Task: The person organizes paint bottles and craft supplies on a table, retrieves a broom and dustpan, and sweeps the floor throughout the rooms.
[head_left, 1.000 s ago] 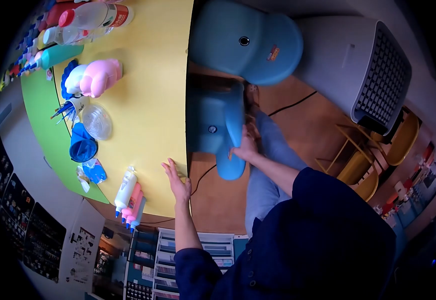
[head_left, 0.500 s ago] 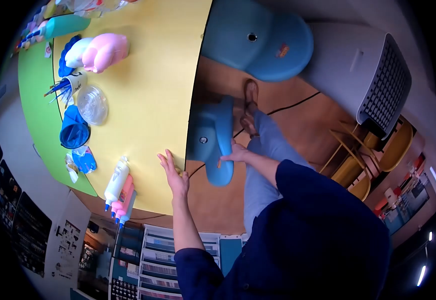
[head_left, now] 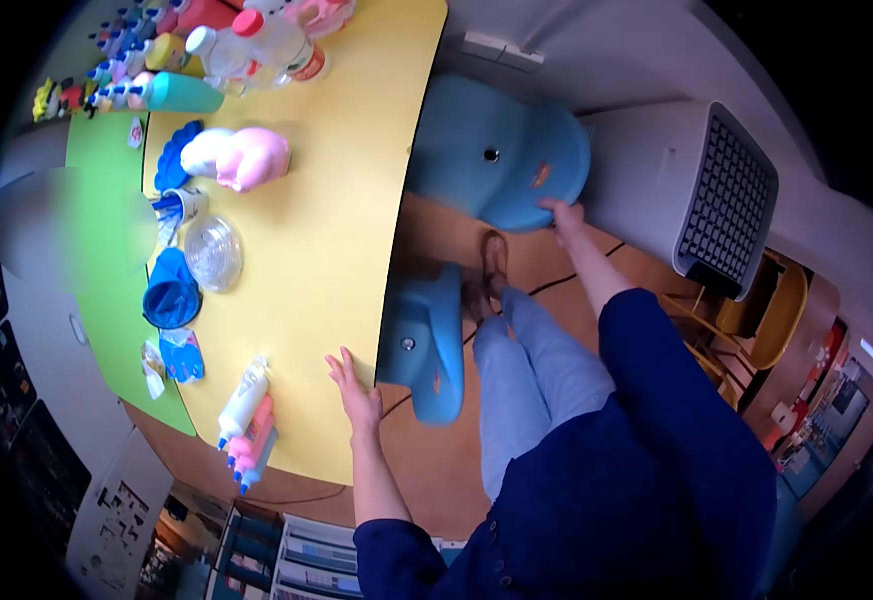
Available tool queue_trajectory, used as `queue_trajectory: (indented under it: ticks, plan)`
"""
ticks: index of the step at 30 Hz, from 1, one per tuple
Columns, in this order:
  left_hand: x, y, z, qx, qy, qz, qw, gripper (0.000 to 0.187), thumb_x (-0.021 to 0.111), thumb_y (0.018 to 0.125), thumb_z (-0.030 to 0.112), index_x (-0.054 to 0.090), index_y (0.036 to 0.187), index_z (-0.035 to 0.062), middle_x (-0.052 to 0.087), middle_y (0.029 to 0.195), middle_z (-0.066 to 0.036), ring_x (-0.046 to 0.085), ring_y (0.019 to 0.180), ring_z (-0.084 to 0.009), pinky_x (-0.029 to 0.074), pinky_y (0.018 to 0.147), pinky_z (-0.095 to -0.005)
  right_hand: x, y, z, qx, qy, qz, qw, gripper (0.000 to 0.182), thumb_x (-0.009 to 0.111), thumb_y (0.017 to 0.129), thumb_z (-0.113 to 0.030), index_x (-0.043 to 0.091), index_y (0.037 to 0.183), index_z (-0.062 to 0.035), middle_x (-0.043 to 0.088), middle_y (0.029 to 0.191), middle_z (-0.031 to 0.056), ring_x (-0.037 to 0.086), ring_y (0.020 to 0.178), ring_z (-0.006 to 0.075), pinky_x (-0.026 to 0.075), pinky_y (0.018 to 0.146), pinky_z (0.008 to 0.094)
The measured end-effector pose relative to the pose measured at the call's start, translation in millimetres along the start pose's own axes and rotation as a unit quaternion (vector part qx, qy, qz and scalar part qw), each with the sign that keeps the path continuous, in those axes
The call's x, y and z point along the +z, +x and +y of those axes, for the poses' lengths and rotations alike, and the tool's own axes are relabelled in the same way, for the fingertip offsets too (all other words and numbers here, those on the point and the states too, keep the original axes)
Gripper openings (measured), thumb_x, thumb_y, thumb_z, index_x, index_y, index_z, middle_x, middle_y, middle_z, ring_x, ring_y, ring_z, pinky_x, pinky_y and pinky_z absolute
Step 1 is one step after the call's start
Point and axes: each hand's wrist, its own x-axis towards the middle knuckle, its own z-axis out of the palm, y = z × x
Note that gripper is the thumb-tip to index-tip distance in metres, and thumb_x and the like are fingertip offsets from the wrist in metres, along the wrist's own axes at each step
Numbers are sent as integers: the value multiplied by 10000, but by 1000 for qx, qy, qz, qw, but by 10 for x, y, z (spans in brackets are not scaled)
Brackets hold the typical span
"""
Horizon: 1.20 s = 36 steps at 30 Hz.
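My left hand [head_left: 356, 398] rests at the edge of the yellow table [head_left: 326, 250], its fingers apart. My right hand [head_left: 565, 218] is closed on the rim of a blue chair [head_left: 461, 145] at the top, beside the table. A second blue chair [head_left: 439, 345] stands partly under the table edge, between my two hands, touched by neither. White [head_left: 244, 400] and pink [head_left: 252, 432] squeeze bottles lie to the left of my left hand.
A pink figurine [head_left: 254, 158], a clear plastic dish [head_left: 213, 254], a blue cup [head_left: 172, 290] and a brush cup [head_left: 192, 205] stand on the table. Beyond the far chair is a grey-white appliance with a dark grille [head_left: 726, 195]. A cable crosses the floor.
My right hand has left the nearer blue chair and taken hold of the farther one's rim. The view has shifted; my left hand stays at the table edge.
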Motion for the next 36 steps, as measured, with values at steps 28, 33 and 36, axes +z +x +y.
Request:
queue_trajectory:
  ticks: [28, 33, 36]
  plan:
    - [-47, -68, -88, -42, -56, 50, 996, 981, 463, 605, -190, 288, 1435, 302, 84, 1543, -77, 110, 1396, -384, 340, 1066, -386, 1484, -616, 51, 117, -346, -338, 867, 781, 758, 695, -502, 435, 1267, -80, 497, 1219, 165, 566, 1035, 276, 478, 829, 419]
    - [-68, -101, -99, -62, -71, 43, 995, 1013, 431, 609, -217, 266, 1436, 343, 42, 1551, -22, 109, 1402, -362, 413, 1005, -352, 1622, -1526, -108, 233, -523, -480, 665, 295, 598, 893, -296, 635, 833, -10, 657, 665, 97, 637, 560, 147, 517, 518, 254]
    - [-94, -57, -82, -94, -71, 35, 992, 980, 466, 667, -202, 257, 1421, 388, 38, 1545, 59, 88, 1411, -324, 397, 994, -558, 2022, -2221, -6, 142, -521, -582, 608, 238, 583, 900, -220, 624, 781, -18, 614, 613, 64, 577, 505, 112, 487, 503, 237]
